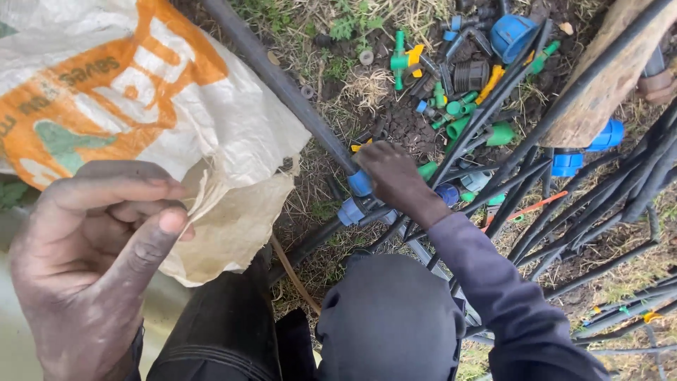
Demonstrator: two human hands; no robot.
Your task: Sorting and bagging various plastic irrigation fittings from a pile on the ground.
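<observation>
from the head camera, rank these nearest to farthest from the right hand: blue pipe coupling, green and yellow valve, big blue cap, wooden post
1. The blue pipe coupling: right beside the right hand, on its left, at the end of the dark pipe.
2. The green and yellow valve: up the picture from the hand, on bare soil.
3. The big blue cap and the wooden post: both up and right; too close to call.
</observation>
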